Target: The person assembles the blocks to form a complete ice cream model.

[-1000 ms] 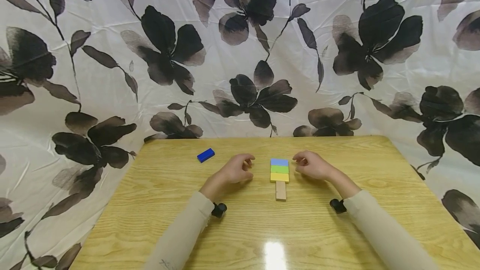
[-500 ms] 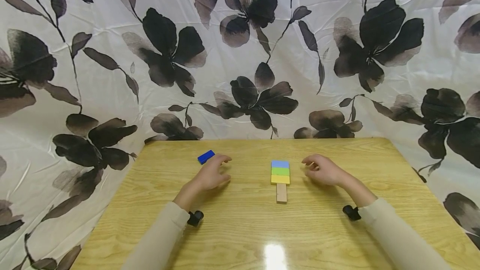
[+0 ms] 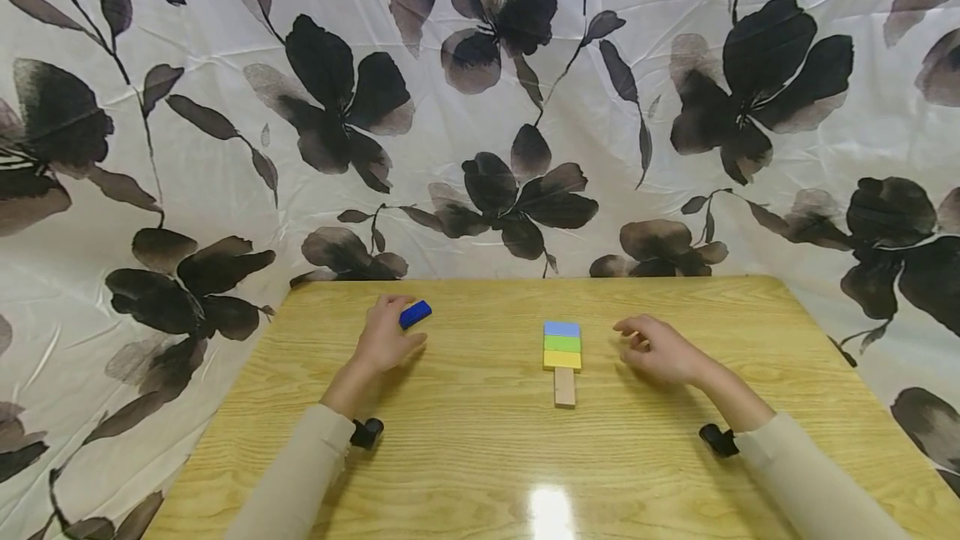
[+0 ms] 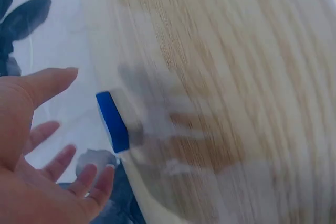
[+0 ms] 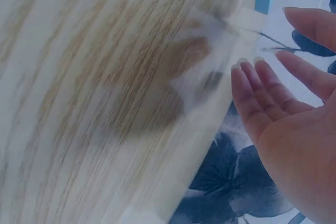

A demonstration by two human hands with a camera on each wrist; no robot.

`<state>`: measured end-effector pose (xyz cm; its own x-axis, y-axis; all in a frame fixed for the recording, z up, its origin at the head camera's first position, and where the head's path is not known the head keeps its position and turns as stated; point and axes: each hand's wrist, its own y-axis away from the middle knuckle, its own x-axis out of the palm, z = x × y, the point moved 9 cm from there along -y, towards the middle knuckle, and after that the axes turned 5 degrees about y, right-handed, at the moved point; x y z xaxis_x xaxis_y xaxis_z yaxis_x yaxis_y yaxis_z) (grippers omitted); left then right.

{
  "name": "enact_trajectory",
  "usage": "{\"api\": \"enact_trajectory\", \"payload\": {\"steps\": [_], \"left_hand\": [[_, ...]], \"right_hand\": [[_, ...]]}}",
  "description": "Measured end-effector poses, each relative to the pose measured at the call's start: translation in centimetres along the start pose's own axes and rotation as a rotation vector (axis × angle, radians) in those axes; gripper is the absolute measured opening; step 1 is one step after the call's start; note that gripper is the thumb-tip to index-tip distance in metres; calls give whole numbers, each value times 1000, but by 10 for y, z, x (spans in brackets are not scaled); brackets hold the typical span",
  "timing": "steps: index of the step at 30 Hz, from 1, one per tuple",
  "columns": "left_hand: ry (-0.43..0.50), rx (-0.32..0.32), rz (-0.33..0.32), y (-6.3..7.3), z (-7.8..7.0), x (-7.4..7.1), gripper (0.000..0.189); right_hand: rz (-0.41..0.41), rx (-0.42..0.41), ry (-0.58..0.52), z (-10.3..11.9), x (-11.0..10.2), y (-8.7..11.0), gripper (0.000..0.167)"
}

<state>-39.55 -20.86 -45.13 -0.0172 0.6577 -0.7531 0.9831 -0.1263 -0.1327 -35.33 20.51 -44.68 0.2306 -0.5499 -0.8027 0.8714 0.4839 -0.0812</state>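
Observation:
A dark blue block point(image 3: 416, 314) lies on the table toward the back left. My left hand point(image 3: 383, 335) is around its left end, thumb and fingers spread apart. In the left wrist view a gap shows between the fingers and the blue block point(image 4: 112, 122). Right of the middle, a light blue block point(image 3: 562, 329), a green block point(image 3: 562, 344) and a yellow block point(image 3: 562, 359) lie edge to edge. A plain wooden block point(image 3: 565, 388) extends from the yellow one toward me. To their right hovers my right hand point(image 3: 663, 349), fingers loosely bent, holding nothing.
The wood-grain table point(image 3: 465, 457) ends at a back edge just beyond the blocks. Behind it hangs a white cloth point(image 3: 450, 132) with dark flowers. A black wrist camera point(image 3: 367, 433) sits under the left wrist, and another black camera point(image 3: 718, 440) under the right.
My left hand has moved left, away from the row of blocks, to the dark blue block. My right hand has drawn back a little to the right. The blocks stay put.

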Motion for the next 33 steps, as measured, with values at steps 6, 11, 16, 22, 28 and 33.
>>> {"api": "enact_trajectory", "payload": {"steps": [6, 11, 16, 22, 28, 33], "left_hand": [[-4, -48, 4, -7, 11, -5, 72], [-8, -73, 24, -12, 17, -1, 71], [-13, -88, 24, -16, 22, 1, 65], [-9, -110, 33, -20, 28, 3, 59], [-16, -118, 42, -22, 30, 2, 55], [-9, -131, 52, -24, 33, 4, 53]], "right_hand": [[-24, 18, -7, 3, -3, 5, 52], [-50, 1, 32, 11, 1, 8, 54], [-52, -29, 149, 32, 15, 15, 66], [7, -51, 254, 53, 41, 21, 84], [117, -47, 346, 58, 66, 15, 85], [159, -66, 382, 58, 78, 9, 78]]}}
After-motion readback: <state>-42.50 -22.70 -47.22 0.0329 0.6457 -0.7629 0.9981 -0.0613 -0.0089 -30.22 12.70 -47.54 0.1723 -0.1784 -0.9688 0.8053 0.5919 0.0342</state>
